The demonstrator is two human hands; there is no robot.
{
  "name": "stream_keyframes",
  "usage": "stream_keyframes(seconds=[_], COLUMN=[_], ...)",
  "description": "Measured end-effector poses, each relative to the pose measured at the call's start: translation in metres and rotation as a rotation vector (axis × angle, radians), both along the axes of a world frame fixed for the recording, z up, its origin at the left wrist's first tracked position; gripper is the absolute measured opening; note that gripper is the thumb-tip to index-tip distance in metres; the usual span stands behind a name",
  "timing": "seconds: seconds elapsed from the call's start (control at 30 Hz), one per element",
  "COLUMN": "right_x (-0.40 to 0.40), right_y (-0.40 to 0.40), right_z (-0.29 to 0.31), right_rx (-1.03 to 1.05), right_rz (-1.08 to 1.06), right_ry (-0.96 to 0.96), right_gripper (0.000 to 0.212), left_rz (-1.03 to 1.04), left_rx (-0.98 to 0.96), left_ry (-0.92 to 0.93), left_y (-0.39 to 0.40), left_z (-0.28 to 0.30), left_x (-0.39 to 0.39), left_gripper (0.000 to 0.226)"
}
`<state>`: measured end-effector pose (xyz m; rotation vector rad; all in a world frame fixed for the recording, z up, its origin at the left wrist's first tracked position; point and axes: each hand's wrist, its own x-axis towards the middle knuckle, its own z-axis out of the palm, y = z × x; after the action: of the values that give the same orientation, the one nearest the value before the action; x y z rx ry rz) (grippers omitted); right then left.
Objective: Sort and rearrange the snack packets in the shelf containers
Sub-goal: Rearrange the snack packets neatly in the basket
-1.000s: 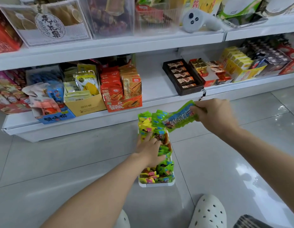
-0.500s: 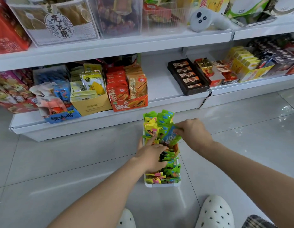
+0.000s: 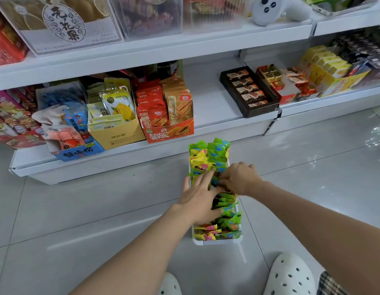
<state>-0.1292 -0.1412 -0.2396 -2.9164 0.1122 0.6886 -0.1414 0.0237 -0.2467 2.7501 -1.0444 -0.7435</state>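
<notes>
A second ago the right hand (image 3: 240,179) was holding a green and blue packet up in the air, off to the right of the white container (image 3: 216,241); now it is lying down among the snack packets (image 3: 214,154) in the container, fingers curled into the row, though whether they are still pinching that packet cannot be told. The left hand (image 3: 200,199) is staying where it was, its straight fingers pressing flat on the packets at the container's left edge and holding none.

The container is sitting on the tiled floor (image 3: 78,209) just in front of the bottom shelf (image 3: 214,107), its long axis running from the person's feet toward the shelf, with the green and yellow packets standing in two rows across it. The writing on them is too small to read.

On the shelf, an orange box (image 3: 170,130) is showing the characters 红心番木瓜. On the shelf above, a clear box (image 3: 63,24) is bearing a round label reading 无花果.
</notes>
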Motion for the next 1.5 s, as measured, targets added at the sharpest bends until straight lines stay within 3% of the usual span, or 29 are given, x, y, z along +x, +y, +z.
stream_keyframes(seconds=[0.07,0.17,0.3,0.47,0.53,0.6,0.73,0.8,0.97,1.17,1.33,1.5], right_x=[0.006,0.011,0.016,0.014,0.01,0.007,-0.004,-0.011,-0.042,-0.082,-0.098,-0.101], right_y=[-0.008,-0.012,-0.002,0.008,0.002,-0.012,-0.042,-0.053,-0.064,-0.051,-0.042,-0.041], right_z=[0.005,0.002,-0.011,-0.016,-0.008,0.012,0.087,0.125,0.208,0.262,0.263,0.238], right_rx=[0.088,0.023,-0.096,-0.062,0.049,0.289,0.527,0.683,1.027,1.286,1.41,1.302], right_rz=[-0.063,-0.061,-0.051,-0.194,-0.182,-0.213,-0.285,-0.376,-0.514,-0.57,-0.627,-0.81], right_ry=[-0.105,-0.285,-0.257,-0.222,-0.258,-0.28,-0.313,-0.353,-0.389,-0.416,-0.394,-0.497], right_gripper=[0.024,0.032,0.026,0.019,0.013,0.007,0.016,0.016,0.01,0.005,0.005,0.009], left_rz=[0.002,0.003,0.011,-0.001,-0.029,-0.042,0.013,0.137,0.686,0.913,1.015,1.097], left_rx=[0.009,0.0,-0.022,-0.007,0.025,0.064,0.116,0.02,-0.564,-1.003,-1.184,-1.211], left_ry=[0.03,0.035,0.032,0.018,-0.007,-0.024,0.073,0.196,0.565,0.861,0.944,0.722], left_y=[-0.002,-0.003,-0.002,-0.003,-0.005,-0.008,-0.014,-0.014,-0.01,0.012,0.026,0.019], left_z=[-0.001,-0.002,-0.002,-0.002,0.0,0.005,0.024,0.037,0.114,0.187,0.189,0.183], left_x=[0.003,0.004,0.001,0.0,0.001,0.001,-0.007,-0.013,-0.028,-0.069,-0.089,-0.106], left_gripper=[0.065,0.065,0.063,0.064,0.065,0.065,0.068,0.069,0.067,0.045,0.03,0.023])
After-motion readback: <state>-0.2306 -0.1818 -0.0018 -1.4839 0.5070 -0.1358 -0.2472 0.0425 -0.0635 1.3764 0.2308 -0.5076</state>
